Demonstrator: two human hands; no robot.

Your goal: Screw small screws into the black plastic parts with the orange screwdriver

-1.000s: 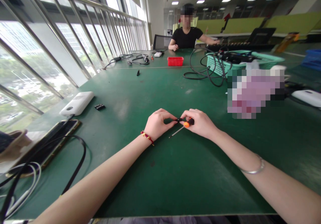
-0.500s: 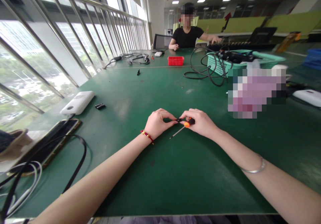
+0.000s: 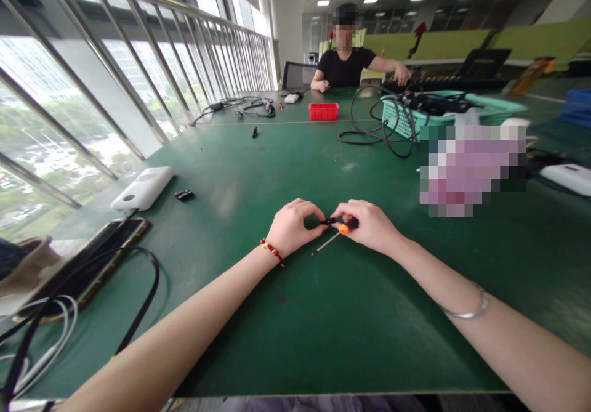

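Between my two hands is a small black part (image 3: 329,221), too small to name more exactly. My left hand (image 3: 295,224) pinches its left end between thumb and fingertips. On the other side, my right hand (image 3: 367,224) pinches the right end. Tucked in the right hand's fingers is a screwdriver (image 3: 327,242) with an orange and black handle; its thin metal shaft points down and left over the table. Both hands are low over the green tabletop (image 3: 286,326). The right hand's inner fingers are partly hidden.
To the left are a black clip-like piece (image 3: 184,196), a white power bank (image 3: 144,189), and a phone (image 3: 108,258) with cables. Farther back stand a red tray (image 3: 324,112) and a teal basket (image 3: 401,122) of cables. A person (image 3: 344,67) sits opposite, one hand at the basket.
My left fingertips have shifted slightly on the black part, showing more of it. My right hand stays almost still. The person opposite has moved a hand toward the basket.
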